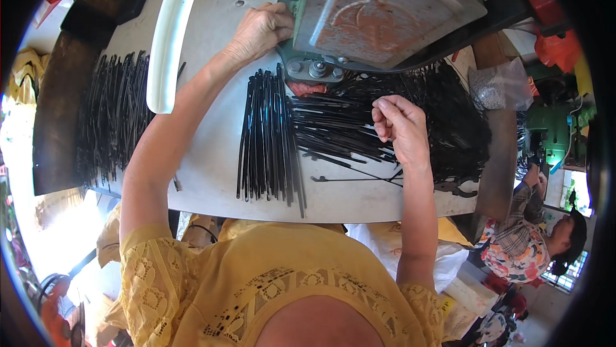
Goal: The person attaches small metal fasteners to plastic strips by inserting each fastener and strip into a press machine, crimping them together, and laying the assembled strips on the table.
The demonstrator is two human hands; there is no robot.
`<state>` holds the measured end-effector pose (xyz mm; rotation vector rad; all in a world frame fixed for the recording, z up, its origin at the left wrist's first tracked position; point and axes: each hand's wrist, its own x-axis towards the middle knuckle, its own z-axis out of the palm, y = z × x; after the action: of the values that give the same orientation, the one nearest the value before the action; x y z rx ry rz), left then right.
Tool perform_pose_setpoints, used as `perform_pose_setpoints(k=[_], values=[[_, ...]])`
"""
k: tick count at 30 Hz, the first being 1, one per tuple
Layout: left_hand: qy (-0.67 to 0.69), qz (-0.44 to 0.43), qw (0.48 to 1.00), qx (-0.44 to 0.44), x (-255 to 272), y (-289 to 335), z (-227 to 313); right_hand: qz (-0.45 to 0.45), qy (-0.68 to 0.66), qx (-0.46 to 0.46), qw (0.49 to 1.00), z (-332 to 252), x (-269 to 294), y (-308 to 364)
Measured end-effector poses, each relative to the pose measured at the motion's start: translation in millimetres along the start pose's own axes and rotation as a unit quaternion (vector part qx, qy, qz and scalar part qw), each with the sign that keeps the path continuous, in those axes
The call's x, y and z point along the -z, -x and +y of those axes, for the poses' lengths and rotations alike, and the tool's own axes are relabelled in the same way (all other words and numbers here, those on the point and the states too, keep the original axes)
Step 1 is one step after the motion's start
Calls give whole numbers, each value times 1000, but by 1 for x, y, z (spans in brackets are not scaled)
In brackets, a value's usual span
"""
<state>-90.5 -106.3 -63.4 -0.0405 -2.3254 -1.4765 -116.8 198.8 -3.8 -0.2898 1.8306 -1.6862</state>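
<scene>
My left hand (264, 29) is closed with curled fingers against the left side of a green machine (314, 71). Whatever those fingers pinch is hidden by the hand and the machine. Over the black strips on the right, my right hand (403, 127) is raised with thumb and fingers drawn together; anything between them is too small to make out. A fanned bundle of thin black strips (266, 141) lies between my arms, pointing toward me. Beside it, more black strips (340, 122) lie crosswise, running under my right hand.
A large tangled heap of black pieces (455, 122) covers the table's right side, with pliers (459, 186) near it. Another black bundle (115, 116) lies far left. A white lamp (172, 52) hangs over my left forearm. A co-worker (539, 238) sits at the right.
</scene>
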Motion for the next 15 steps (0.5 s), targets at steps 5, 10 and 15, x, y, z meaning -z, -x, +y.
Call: perform_pose_setpoints(k=[5, 10, 15], values=[[-238, 38, 967, -78, -11, 2, 22, 1, -7, -3, 1000, 4, 3, -1], [-379, 66, 907, -169, -12, 5, 17, 7, -5, -9, 1000, 3, 0, -1], [-347, 55, 929, -114, -8, 5, 15, 2, -14, -2, 1000, 4, 0, 1]])
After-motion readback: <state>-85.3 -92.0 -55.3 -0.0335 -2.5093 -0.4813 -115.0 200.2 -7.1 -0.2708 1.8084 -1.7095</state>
